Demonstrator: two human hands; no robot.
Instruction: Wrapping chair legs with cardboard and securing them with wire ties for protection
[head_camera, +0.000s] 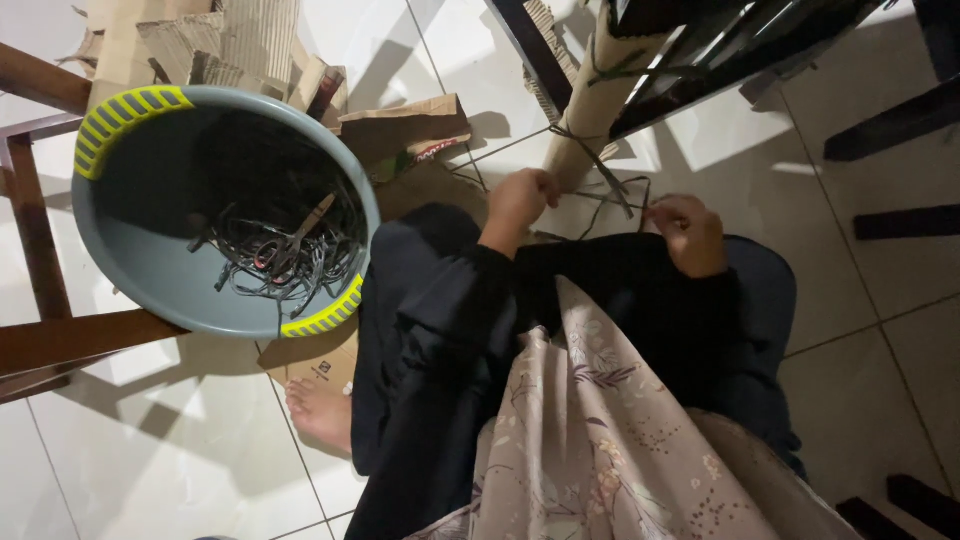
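Where the white tiled floor fills the frame, a grey basin with yellow grips sits at the left, holding tangled dark cords and scissors. Torn cardboard lies in the upper left. At upper centre a cardboard-wrapped post slants down, a dark cord looped round its base. The left hand is closed on the cord beside the post; the right hand, centre right, pinches its other end.
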